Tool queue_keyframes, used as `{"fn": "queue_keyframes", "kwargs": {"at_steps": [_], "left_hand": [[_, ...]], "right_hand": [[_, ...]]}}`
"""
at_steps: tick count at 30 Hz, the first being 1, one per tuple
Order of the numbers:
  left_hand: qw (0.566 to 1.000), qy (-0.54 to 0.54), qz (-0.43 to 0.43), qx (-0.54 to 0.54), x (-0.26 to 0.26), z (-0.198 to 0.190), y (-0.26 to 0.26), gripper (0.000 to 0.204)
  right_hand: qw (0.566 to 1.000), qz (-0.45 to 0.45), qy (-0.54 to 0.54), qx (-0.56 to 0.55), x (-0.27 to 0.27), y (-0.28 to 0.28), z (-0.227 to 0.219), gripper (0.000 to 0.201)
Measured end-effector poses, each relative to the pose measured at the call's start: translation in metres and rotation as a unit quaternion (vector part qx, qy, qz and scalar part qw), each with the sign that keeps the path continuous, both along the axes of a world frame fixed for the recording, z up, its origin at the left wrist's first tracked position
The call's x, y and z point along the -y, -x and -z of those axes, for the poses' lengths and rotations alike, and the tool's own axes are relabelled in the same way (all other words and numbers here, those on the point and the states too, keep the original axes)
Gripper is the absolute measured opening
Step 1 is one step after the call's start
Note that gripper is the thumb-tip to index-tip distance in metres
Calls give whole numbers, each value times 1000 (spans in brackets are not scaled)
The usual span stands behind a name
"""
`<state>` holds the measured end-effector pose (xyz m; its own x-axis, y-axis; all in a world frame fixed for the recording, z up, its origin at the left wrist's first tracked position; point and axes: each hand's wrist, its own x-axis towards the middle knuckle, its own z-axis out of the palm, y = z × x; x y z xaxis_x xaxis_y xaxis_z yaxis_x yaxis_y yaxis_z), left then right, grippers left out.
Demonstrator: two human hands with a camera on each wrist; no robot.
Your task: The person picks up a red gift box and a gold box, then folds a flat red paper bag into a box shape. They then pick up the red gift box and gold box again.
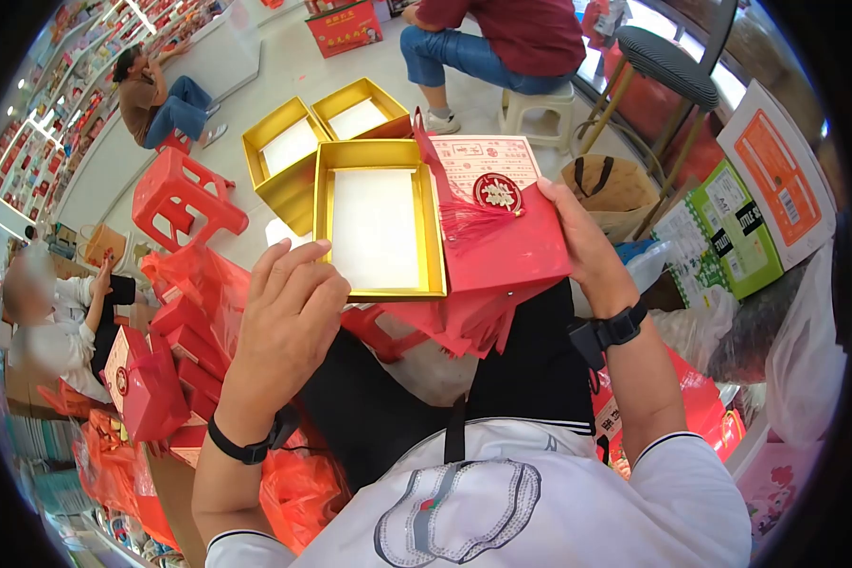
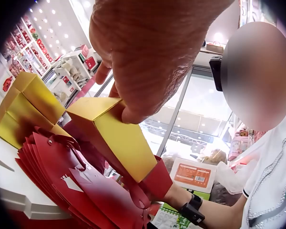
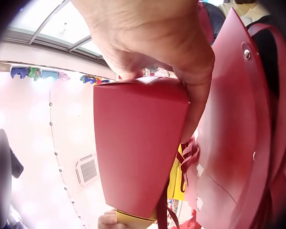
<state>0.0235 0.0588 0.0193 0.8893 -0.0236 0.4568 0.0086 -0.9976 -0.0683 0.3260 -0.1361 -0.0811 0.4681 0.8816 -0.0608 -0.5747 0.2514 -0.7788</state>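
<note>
In the head view, an open gold box tray [image 1: 437,237] with a white bottom sticks out to the left of a red sleeve box [image 1: 516,241], which bears a round emblem and a red tassel [image 1: 473,220]. My left hand [image 1: 293,308] grips the tray's left end, its thumb against the gold side in the left wrist view. My right hand [image 1: 582,237] holds the sleeve's right end; the right wrist view shows fingers and thumb spread around the red sleeve [image 3: 138,143]. Beneath lies a stack of flat red gift bags [image 2: 71,176]. Two more gold trays [image 1: 298,175] stand just beyond.
A red stool [image 1: 185,199] stands ahead on the left. Red boxes [image 1: 147,388] and red plastic bags [image 1: 303,492] crowd my left side. A brown paper bag [image 1: 611,194] and cartons [image 1: 734,227] are on the right. People sit ahead and at the left.
</note>
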Motion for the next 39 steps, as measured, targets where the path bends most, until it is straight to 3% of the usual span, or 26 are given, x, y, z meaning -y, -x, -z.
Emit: {"fn": "queue_keyframes", "kwargs": {"at_steps": [5, 11, 14, 20, 23, 24, 25, 27, 28, 29, 31, 33, 35, 39], "left_hand": [[1000, 19, -1, 20, -2, 8, 4, 24], [989, 141, -2, 50, -2, 13, 8, 22], [986, 149, 11, 75, -4, 17, 12, 20], [987, 150, 53, 30, 1, 42, 11, 27], [979, 174, -16, 102, 15, 33, 12, 42], [961, 234, -66, 134, 7, 39, 19, 53], [929, 344, -60, 124, 6, 46, 22, 56], [828, 548, -48, 105, 3, 53, 30, 64], [830, 545, -36, 112, 15, 58, 26, 75], [879, 469, -33, 84, 18, 63, 28, 76], [872, 487, -13, 51, 34, 79, 33, 79], [765, 641, 8, 66, 43, 79, 38, 82], [672, 733, -70, 79, 54, 65, 42, 80], [639, 751, -140, 95, 47, 55, 71, 64]], "right_hand": [[999, -25, 27, 4, -1, 3, -2, 47], [998, -49, 43, -10, -5, -2, 6, 46], [998, -38, 42, -12, -7, -1, 8, 45], [997, -64, 38, 17, -12, 20, -2, 44], [998, -43, 38, 39, -13, 27, -3, 46], [999, -26, 34, 29, -13, 33, -10, 46], [999, -10, 30, 18, -13, 39, -15, 46], [998, -38, 18, 39, -14, 45, -19, 45], [997, -54, 10, 49, -17, 49, -21, 45], [997, -59, 12, 45, -20, 56, -21, 45], [996, -78, 17, 34, -29, 72, -21, 45], [996, -75, 9, 40, -34, 87, -23, 46], [993, -93, 18, 68, -38, 96, -18, 47], [979, -142, 55, 135, -41, 109, -18, 49]]}}
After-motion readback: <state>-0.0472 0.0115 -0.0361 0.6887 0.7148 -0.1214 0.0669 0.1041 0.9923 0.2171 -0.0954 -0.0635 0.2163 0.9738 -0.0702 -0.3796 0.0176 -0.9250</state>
